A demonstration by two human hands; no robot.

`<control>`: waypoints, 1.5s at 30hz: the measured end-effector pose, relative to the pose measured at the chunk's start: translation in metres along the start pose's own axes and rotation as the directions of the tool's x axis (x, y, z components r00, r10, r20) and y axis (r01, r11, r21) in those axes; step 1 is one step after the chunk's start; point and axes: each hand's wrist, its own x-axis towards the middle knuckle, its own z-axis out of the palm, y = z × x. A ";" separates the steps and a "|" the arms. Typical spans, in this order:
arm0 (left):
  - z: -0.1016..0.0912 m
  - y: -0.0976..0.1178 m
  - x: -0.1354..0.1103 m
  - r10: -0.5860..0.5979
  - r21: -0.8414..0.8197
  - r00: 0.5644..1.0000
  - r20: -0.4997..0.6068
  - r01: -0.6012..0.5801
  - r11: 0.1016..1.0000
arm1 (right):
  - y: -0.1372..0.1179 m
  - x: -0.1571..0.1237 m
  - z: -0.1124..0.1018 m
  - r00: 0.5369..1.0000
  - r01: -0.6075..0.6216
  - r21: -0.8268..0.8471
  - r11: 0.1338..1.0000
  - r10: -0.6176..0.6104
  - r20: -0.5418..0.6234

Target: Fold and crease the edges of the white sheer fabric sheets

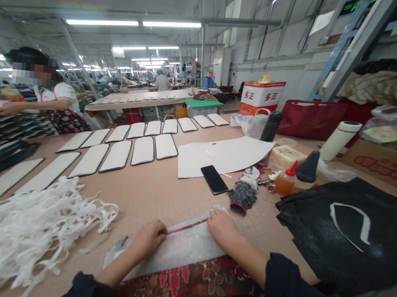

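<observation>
My left hand (149, 239) is closed with its fingers curled at the left part of the far edge of a clear plastic bag (188, 244). Over the bag's right far corner, my right hand (223, 227) is closed too, its fingers bent onto the crumpled plastic. A thin dark reddish strip shows along the edge between both hands. Nearest to me, a brown and red flower-patterned cloth (184, 279) lies across the front of the bag. Whether the cloth continues inside the plastic, I cannot tell.
White strips (34, 226) are heaped at the left, and dark-edged white panels (144, 151) lie in rows behind. A phone (214, 179), a grey glove (242, 196), a red-capped glue bottle (286, 179) and black sheets (349, 230) lie rightward. A co-worker (52, 100) stands far left.
</observation>
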 end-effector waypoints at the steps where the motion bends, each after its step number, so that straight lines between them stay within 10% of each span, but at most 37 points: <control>1: -0.001 -0.002 0.000 -0.023 -0.027 1.000 0.003 0.023 0.999 | -0.012 0.004 -0.001 1.000 0.015 0.021 1.000 -0.015 -0.004; 8: 0.010 0.005 -0.011 0.109 0.246 0.993 -0.050 -0.094 0.965 | -0.085 0.021 0.020 0.969 0.222 0.128 0.967 -0.204 -0.139; 16: 0.002 -0.024 -0.028 0.080 0.188 0.996 -0.027 -0.073 0.979 | -0.058 0.012 0.022 0.978 0.194 0.046 0.980 -0.190 -0.083; 24: 0.006 -0.032 -0.038 0.128 0.288 0.990 -0.065 -0.104 0.952 | -0.114 0.032 0.020 0.957 0.266 0.073 0.961 -0.255 -0.136; 32: -0.003 -0.052 -0.049 0.054 0.248 0.997 -0.052 -0.039 0.968 | -0.090 0.018 0.022 0.958 0.272 -0.002 0.962 -0.271 -0.093; 45: -0.016 -0.056 -0.065 -0.001 0.248 0.999 -0.053 0.014 0.969 | -0.136 0.032 0.029 0.930 0.351 0.050 0.935 -0.342 -0.136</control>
